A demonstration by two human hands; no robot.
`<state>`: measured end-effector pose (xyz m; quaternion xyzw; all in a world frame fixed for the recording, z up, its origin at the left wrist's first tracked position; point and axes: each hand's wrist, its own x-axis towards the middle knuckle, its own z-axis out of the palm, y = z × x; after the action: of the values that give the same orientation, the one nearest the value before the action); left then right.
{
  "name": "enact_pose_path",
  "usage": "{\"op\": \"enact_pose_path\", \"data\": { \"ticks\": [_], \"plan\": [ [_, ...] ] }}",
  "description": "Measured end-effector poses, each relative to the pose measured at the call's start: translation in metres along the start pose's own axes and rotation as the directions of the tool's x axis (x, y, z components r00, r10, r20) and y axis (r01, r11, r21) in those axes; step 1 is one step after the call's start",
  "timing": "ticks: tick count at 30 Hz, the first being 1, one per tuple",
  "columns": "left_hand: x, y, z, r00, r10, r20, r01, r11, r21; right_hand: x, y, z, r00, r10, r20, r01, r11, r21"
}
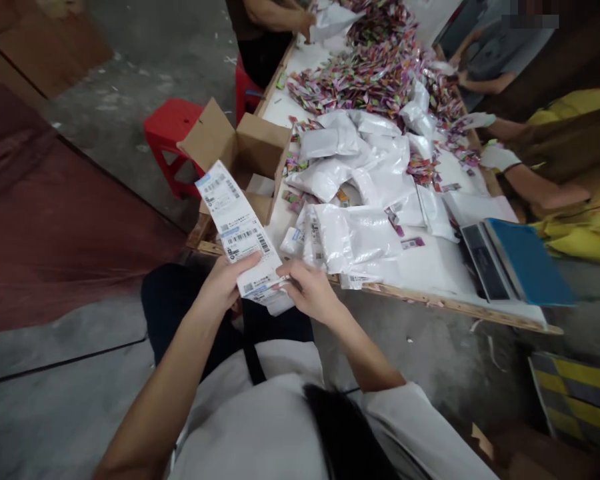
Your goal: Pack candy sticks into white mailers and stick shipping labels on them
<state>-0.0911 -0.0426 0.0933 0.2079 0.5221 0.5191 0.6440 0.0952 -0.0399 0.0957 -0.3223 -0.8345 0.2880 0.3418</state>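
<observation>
Nearest us is our pale shirt [250,413] with a lock of dark hair [347,440] over it; beyond, short of the bench's [430,275] near left corner, we hold a strip of shipping labels [243,230] above our lap. Our left hand [230,280] has its fingers closed on the strip's left edge, and our right hand [310,290] pinches its lower end, where more labels fold underneath. We judge the strip light, thin and bendy, easily creased, best held by its edges clear of the barcodes. The bench is white-topped with a wooden rim, bearing white mailing bags [365,237] and, farther back, a heap of colourful sachets [365,73]. Along the bench's left side are an open cardboard box [263,137] and a red stool [173,120] on grey floor [120,100]; gloved co-worker's hands [500,158] work at its right.
</observation>
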Motion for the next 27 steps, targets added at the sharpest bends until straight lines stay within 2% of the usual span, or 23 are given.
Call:
{"op": "enact_pose_path", "data": {
  "ticks": [4,6,7,8,9,11,12,13,14,15,17,19,21,23,25,27],
  "plan": [
    [-0.001,-0.008,0.013,1.0,0.026,0.013,-0.027,0.999,0.031,-0.018,-0.024,-0.011,0.99,-0.046,-0.133,0.028,0.991,-0.132],
    [0.003,-0.016,0.009,1.0,0.024,-0.006,-0.023,0.996,0.088,-0.026,-0.047,-0.033,0.973,-0.057,-0.226,0.023,0.988,-0.15],
    [0.005,-0.019,0.006,1.0,0.026,-0.011,-0.025,0.993,0.118,-0.028,-0.059,-0.051,0.949,-0.058,-0.311,0.021,0.993,-0.12],
    [0.007,-0.022,0.002,1.0,0.03,-0.01,-0.028,0.989,0.146,-0.028,-0.067,-0.071,0.906,-0.06,-0.419,0.032,0.997,-0.075],
    [0.009,-0.024,-0.003,0.999,0.034,0.0,-0.033,0.984,0.175,-0.025,-0.071,-0.094,0.833,-0.057,-0.551,0.051,0.998,-0.026],
    [0.01,-0.025,-0.009,0.999,0.036,0.041,-0.044,0.971,0.233,-0.01,-0.058,-0.138,0.684,-0.074,-0.726,0.086,0.996,-0.02],
    [0.008,-0.024,-0.011,0.997,0.033,0.065,-0.049,0.964,0.262,0.002,-0.041,-0.155,0.685,-0.064,-0.726,0.05,0.998,-0.04],
    [0.006,-0.022,-0.013,0.996,0.029,0.088,-0.054,0.956,0.287,0.015,-0.019,-0.167,0.769,0.011,-0.639,-0.069,0.995,-0.066],
    [0.003,-0.02,-0.014,0.994,0.026,0.11,-0.058,0.951,0.305,0.028,0.007,-0.174,0.865,0.134,-0.483,-0.212,0.971,-0.11],
    [0.0,-0.018,-0.014,0.991,0.022,0.13,-0.062,0.947,0.315,0.041,0.033,-0.177,0.899,0.266,-0.349,-0.341,0.924,-0.173],
    [-0.005,-0.014,-0.014,0.989,0.023,0.143,-0.068,0.946,0.316,0.059,0.08,-0.171,0.896,0.397,-0.198,-0.438,0.862,-0.254],
    [-0.009,-0.011,-0.015,0.99,0.025,0.135,-0.067,0.947,0.315,0.063,0.108,-0.157,0.882,0.438,-0.173,-0.471,0.813,-0.343],
    [-0.011,-0.009,-0.015,0.992,0.016,0.124,-0.057,0.942,0.33,0.052,0.112,-0.141,0.875,0.423,-0.237,-0.482,0.713,-0.509],
    [-0.012,-0.007,-0.016,0.993,0.002,0.118,-0.043,0.937,0.346,0.031,0.102,-0.125,0.889,0.349,-0.297,-0.454,0.588,-0.669],
    [-0.011,-0.005,-0.015,0.992,-0.002,0.123,-0.042,0.935,0.351,0.01,0.088,-0.11,0.92,0.299,-0.254,-0.382,0.531,-0.757],
    [-0.008,-0.001,-0.013,0.991,-0.012,0.134,-0.036,0.934,0.355,-0.004,0.083,-0.102,0.942,0.304,-0.14,-0.293,0.549,-0.783]
  ]
}}
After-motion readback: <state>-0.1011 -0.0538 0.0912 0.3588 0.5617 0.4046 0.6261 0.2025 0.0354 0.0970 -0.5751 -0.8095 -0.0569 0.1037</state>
